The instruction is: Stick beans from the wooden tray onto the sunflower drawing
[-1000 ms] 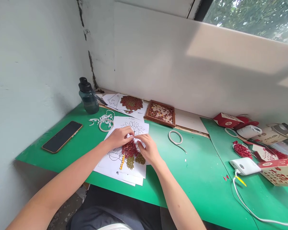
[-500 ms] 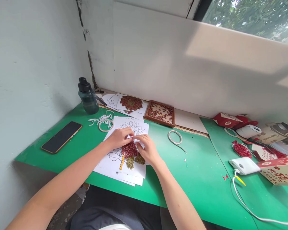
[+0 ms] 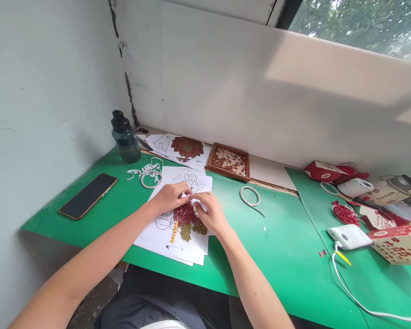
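Observation:
A sheet of paper with a printed flower outline lies in front of me on top of other sheets. Red beans cover part of the drawing, with green beans below them and a short line of yellow kernels at the left. My left hand rests over the upper part of the beans, its fingertips pinched together. From the right, my right hand meets it, thumb and forefinger curled close. Whatever is between the fingertips is too small to make out.
A wooden tray of loose beans stands behind the paper. Left are a phone, a dark bottle, and white scraps with a tape roll. Another coil lies right, and a white power bank with a cable is farther right.

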Demonstrator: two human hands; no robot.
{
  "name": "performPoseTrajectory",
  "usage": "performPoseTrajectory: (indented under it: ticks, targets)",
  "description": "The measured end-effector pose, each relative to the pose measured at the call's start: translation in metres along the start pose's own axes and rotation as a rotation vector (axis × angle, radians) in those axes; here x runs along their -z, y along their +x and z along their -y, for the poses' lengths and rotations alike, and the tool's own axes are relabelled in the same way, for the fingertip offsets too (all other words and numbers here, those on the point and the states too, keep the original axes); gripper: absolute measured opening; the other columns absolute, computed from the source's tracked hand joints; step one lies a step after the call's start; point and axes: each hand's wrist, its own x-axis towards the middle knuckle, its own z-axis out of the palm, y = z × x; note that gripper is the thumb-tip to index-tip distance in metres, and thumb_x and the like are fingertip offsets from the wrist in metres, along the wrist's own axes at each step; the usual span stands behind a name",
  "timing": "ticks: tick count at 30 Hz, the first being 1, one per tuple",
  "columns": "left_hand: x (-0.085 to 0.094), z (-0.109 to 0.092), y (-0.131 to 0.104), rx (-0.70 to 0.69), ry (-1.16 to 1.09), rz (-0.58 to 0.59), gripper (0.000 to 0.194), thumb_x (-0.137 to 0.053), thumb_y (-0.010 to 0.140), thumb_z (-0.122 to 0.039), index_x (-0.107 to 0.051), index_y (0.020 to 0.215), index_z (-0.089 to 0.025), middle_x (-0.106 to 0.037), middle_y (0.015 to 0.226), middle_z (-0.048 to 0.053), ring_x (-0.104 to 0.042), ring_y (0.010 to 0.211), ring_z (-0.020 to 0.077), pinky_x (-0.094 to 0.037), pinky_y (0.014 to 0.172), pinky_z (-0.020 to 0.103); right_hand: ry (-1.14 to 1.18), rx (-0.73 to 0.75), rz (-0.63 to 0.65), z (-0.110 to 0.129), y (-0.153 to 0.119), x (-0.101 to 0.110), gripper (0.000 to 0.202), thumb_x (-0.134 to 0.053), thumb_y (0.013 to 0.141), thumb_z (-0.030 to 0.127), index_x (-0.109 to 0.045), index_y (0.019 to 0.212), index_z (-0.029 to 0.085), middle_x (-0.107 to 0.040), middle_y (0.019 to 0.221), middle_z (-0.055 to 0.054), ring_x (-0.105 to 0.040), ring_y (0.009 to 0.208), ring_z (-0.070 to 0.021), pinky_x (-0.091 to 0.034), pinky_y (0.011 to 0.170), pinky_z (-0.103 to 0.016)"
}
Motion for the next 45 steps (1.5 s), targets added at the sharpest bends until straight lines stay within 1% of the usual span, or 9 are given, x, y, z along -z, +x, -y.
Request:
performPoseTrajectory:
  ticks: [7, 10, 13, 16, 21, 30, 37, 45]
  targets:
    - [-0.001, 0.001, -0.002, 0.007, 0.014, -0.007, 0.008, -0.064, 0.102, -0.029, -0.070, 0.100, -0.025, -0.073, 0.100, -0.001, -0.065, 0.077, 0.0140, -0.045, 0.072, 0.028, -0.033, 0.010, -0.018, -0.002, 0.000, 0.004, 0.041, -0.053, 0.096, 0.003, -0.075, 0.120, 0.028, -0.080, 0.115, -0.005, -0.066, 0.112, -0.0262, -0.057, 0.096, -0.044]
    - [0.000, 0.001, -0.001, 0.021, 0.023, 0.005, 0.008, -0.064, 0.102, -0.029, -0.070, 0.101, -0.025, -0.074, 0.102, -0.001, -0.064, 0.074, 0.0136, -0.046, 0.073, 0.029, -0.062, 0.004, -0.054, -0.005, 0.001, 0.010, 0.038, -0.053, 0.097, 0.005, -0.077, 0.117, 0.026, -0.081, 0.110, -0.006, -0.068, 0.106, -0.0256, -0.058, 0.093, -0.043]
    - [0.002, 0.000, -0.001, 0.026, 0.030, 0.019, 0.007, -0.063, 0.102, -0.026, -0.070, 0.101, -0.025, -0.074, 0.103, -0.002, -0.067, 0.078, 0.0141, -0.046, 0.075, 0.029, -0.082, -0.017, -0.072, -0.007, 0.001, 0.014, 0.034, -0.053, 0.098, 0.006, -0.079, 0.112, 0.024, -0.081, 0.103, -0.007, -0.070, 0.100, -0.0249, -0.058, 0.089, -0.041]
    - [0.003, 0.000, 0.000, 0.022, 0.037, 0.031, 0.008, -0.062, 0.101, -0.025, -0.070, 0.100, -0.026, -0.074, 0.101, -0.002, -0.068, 0.082, 0.0150, -0.047, 0.076, 0.029, -0.101, -0.017, -0.035, -0.008, 0.001, 0.014, 0.036, -0.053, 0.095, 0.002, -0.080, 0.106, 0.024, -0.082, 0.101, -0.006, -0.070, 0.098, -0.0245, -0.058, 0.089, -0.040]
    - [0.002, 0.000, 0.000, 0.013, 0.039, 0.055, 0.011, -0.061, 0.101, -0.025, -0.072, 0.100, -0.026, -0.074, 0.101, -0.002, -0.068, 0.080, 0.0145, -0.048, 0.075, 0.029, -0.116, 0.009, 0.048, -0.006, 0.002, 0.013, 0.038, -0.055, 0.094, -0.002, -0.080, 0.104, 0.024, -0.083, 0.102, -0.004, -0.071, 0.096, -0.0230, -0.057, 0.091, -0.039]
    - [0.003, 0.002, 0.000, 0.043, 0.042, 0.071, 0.010, -0.063, 0.100, -0.021, -0.072, 0.099, -0.026, -0.075, 0.100, -0.003, -0.068, 0.085, 0.0153, -0.044, 0.074, 0.028, -0.139, -0.013, 0.116, -0.002, 0.003, 0.018, 0.038, -0.054, 0.094, -0.002, -0.081, 0.103, 0.023, -0.084, 0.101, -0.004, -0.070, 0.095, -0.0248, -0.055, 0.088, -0.040]
    - [0.002, 0.003, -0.001, 0.040, 0.049, 0.079, 0.012, -0.063, 0.100, -0.021, -0.073, 0.100, -0.026, -0.075, 0.101, -0.002, -0.068, 0.086, 0.0157, -0.044, 0.074, 0.028, -0.141, 0.018, 0.139, 0.000, 0.003, 0.019, 0.039, -0.053, 0.094, -0.003, -0.080, 0.104, 0.023, -0.083, 0.099, -0.005, -0.068, 0.093, -0.0245, -0.054, 0.088, -0.041]
    - [0.003, 0.003, -0.001, 0.063, 0.049, 0.091, 0.010, -0.064, 0.100, -0.022, -0.073, 0.101, -0.026, -0.075, 0.102, -0.003, -0.068, 0.086, 0.0156, -0.043, 0.074, 0.029, -0.146, 0.000, 0.159, 0.000, 0.003, 0.019, 0.040, -0.053, 0.092, -0.006, -0.080, 0.101, 0.022, -0.082, 0.099, -0.005, -0.067, 0.094, -0.0234, -0.052, 0.088, -0.039]
